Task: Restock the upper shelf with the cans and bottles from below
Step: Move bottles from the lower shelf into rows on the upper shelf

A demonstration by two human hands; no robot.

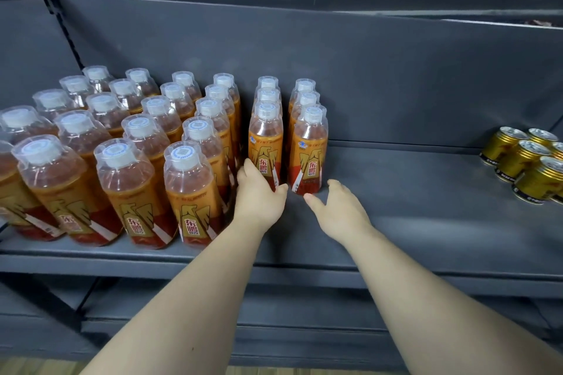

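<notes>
gripping the foot of a clear plastic bottle of orange drink (265, 146) with a white cap, the left hand (259, 192) sets its fingers on the bottle's left side and its thumb on the right. the bottle stands upright, long axis vertical, on the dark grey metal shelf (411, 192), at the front of a file of three. the right hand (338, 207) is spread wide and holds nothing. its thumb and fingertips lie just beside the foot of the neighbouring bottle (309, 149), which fronts the next file to the right. contact there cannot be confirmed.

key relation: each front bottle lies directly ahead of its hand, toward the back panel. the left hand is on its bottle; the right hand sits slightly to the right of its own.

shelf contents: a block of matching bottles (128, 167) fills the left part in tight files. gold metal cans (524, 161) stand grouped at the far right, well apart from the bottles, with bare shelf between.

judgement: placement of this pair looks nearly complete. the bare span suggests more files are needed. tall, narrow bottles tip easily, so release straight back.
</notes>
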